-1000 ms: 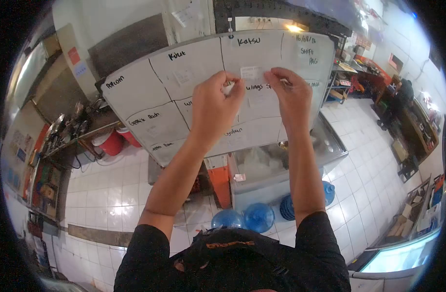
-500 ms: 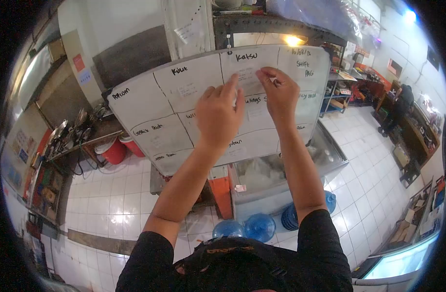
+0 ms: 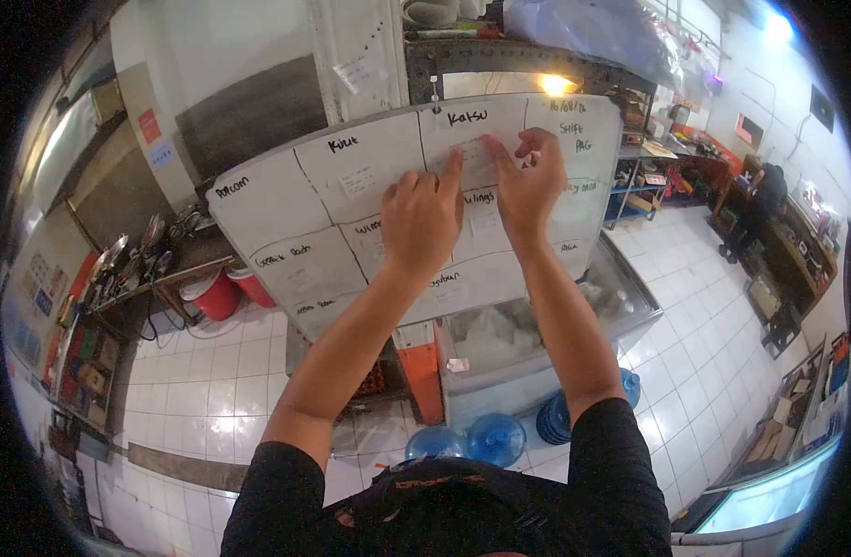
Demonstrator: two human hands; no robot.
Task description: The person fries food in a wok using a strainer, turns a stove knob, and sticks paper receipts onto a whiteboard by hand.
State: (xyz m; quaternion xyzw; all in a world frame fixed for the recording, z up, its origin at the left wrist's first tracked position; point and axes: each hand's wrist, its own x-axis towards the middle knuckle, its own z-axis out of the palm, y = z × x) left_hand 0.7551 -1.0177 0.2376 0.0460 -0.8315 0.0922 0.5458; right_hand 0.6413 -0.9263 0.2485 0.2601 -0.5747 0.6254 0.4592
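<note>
A small white printed label [image 3: 472,148] lies on the whiteboard [image 3: 249,223] under the handwritten word "Katsu". My left hand [image 3: 421,221] is over the board with its index finger stretched out to the label's left end; the other fingers are partly bent, holding nothing I can see. At the label's right end is the tip of my right index finger, extended from my right hand [image 3: 529,190], whose other fingers curl loosely away from the board. Another printed label [image 3: 357,182] sits in the column to the left. The writing on the labels is too small to read.
Below the board stands a glass-topped chest [image 3: 500,334] with plastic bags inside. Blue water jugs [image 3: 496,438] are on the floor near me. Red buckets [image 3: 212,295] stand by a side table at left. A person [image 3: 764,204] in dark clothes is far right.
My right hand has gone from a pinch beside the label to an extended index finger on its right end. My left hand stays near the label's left end.
</note>
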